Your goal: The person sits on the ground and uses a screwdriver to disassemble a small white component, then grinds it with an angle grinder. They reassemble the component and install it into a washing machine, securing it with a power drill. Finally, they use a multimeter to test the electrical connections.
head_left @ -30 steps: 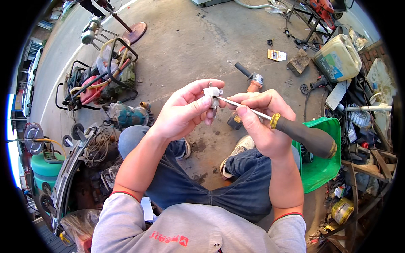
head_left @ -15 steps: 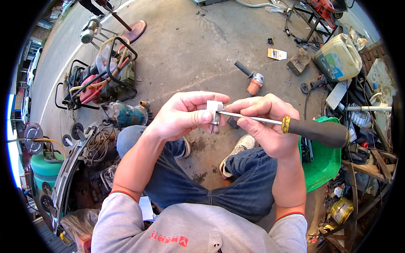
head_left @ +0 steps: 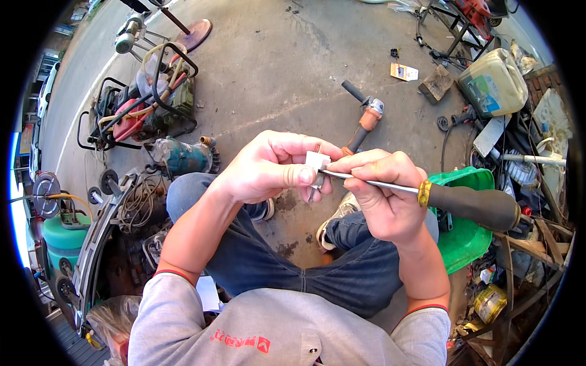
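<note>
My left hand (head_left: 278,166) is closed on a small white block-shaped part (head_left: 317,161), pinched between thumb and fingers. Thin metal pieces stick out of its top and bottom; the fingers cover much of it. Between the thumb and fingers of my right hand (head_left: 387,189) is the shaft of a screwdriver (head_left: 467,203) with a dark handle and a yellow collar. Its tip meets the right side of the white part. Beyond both hands an orange and grey angle grinder (head_left: 370,116) lies on the concrete floor (head_left: 268,73).
A green plastic tub (head_left: 464,250) stands by my right knee, with scrap and a yellow can (head_left: 490,304) past it. A large jerrycan (head_left: 493,82) and a block (head_left: 436,84) are farther right. At left are a teal motor (head_left: 177,156) and a framed machine (head_left: 143,107).
Both hands have shifted slightly to the right with the white part and the screwdriver. The white part is tilted more, and the screwdriver's handle sits a little lower.
</note>
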`<state>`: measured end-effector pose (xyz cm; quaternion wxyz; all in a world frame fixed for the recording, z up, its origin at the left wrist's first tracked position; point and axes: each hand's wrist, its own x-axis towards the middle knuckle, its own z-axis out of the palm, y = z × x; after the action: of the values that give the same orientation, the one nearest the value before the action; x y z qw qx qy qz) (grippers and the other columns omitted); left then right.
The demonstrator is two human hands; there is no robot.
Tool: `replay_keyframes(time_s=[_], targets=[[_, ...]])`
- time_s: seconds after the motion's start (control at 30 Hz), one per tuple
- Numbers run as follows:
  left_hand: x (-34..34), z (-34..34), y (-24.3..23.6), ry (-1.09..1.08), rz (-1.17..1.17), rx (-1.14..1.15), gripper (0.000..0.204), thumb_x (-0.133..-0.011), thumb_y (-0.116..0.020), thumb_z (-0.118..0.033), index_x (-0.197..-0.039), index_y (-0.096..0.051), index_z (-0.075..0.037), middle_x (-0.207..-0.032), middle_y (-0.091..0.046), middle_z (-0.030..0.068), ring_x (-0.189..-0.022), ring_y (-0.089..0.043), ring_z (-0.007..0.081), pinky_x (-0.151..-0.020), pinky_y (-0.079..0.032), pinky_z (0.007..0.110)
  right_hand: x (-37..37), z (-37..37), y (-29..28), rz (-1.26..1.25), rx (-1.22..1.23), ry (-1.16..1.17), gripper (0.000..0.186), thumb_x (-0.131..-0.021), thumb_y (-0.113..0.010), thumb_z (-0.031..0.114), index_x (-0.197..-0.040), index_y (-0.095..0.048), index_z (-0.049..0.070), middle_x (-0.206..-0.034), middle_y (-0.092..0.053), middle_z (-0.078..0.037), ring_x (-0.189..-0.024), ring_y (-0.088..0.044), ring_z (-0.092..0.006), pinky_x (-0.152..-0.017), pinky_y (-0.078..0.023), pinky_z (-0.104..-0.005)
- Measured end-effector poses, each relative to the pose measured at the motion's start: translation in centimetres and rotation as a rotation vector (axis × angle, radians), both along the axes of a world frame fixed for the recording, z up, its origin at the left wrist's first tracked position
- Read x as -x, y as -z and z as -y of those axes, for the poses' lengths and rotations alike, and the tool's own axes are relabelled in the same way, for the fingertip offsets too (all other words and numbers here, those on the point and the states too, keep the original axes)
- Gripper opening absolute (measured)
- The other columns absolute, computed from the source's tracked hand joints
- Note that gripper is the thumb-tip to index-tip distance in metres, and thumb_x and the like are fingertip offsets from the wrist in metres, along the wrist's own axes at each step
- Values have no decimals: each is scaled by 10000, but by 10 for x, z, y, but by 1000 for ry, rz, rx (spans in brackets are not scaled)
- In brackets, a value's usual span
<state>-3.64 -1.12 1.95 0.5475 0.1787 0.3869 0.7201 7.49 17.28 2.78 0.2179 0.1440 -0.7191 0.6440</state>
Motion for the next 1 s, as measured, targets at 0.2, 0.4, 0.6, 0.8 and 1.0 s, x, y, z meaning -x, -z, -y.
replay_keyframes(time_s=[0.2, 0.4, 0.6, 0.8, 1.0], targets=[[-3, -3, 5, -16, 12, 12, 461, -842, -689, -130, -1220, -534, 85, -969, -668, 160, -815, -668, 200, -678, -551, 284, -1, 0, 8, -24, -33, 32, 123, -860, -632, -18, -945, -546, 2, -929, -677, -194, -840, -674, -221, -734, -545, -324], [-4, -5, 6, -37, 27, 30, 469, -828, -700, -121, -1202, -531, 103, -964, -669, 165, -778, -675, 206, -665, -557, 288, -1, 1, 9, -18, -50, 48, 116, -855, -637, -18, -936, -560, 10, -941, -676, -189, -835, -675, -224, -732, -542, -317], [-2, -2, 12, 18, 44, 8, 422, -853, -672, -98, -1211, -538, 82, -1004, -662, 145, -865, -653, 190, -716, -536, 303, -1, 10, 14, -53, -14, 104, 130, -841, -626, -37, -916, -538, 21, -869, -681, -184, -796, -683, -247, -712, -545, -339], [-6, 0, 20, 41, 74, -33, 444, -869, -671, -156, -1228, -531, 65, -967, -659, 127, -826, -637, 163, -690, -516, 280, -6, 15, 20, -36, -9, 138, 135, -847, -650, 20, -895, -524, 25, -849, -682, -171, -753, -682, -237, -669, -539, -312], [-5, -3, 25, 41, 82, -64, 431, -875, -664, -148, -1229, -528, 56, -995, -653, 116, -863, -632, 160, -698, -507, 264, -3, 14, 24, -18, 6, 138, 138, -849, -649, 22, -875, -513, 22, -858, -680, -174, -726, -669, -217, -660, -531, -306]])
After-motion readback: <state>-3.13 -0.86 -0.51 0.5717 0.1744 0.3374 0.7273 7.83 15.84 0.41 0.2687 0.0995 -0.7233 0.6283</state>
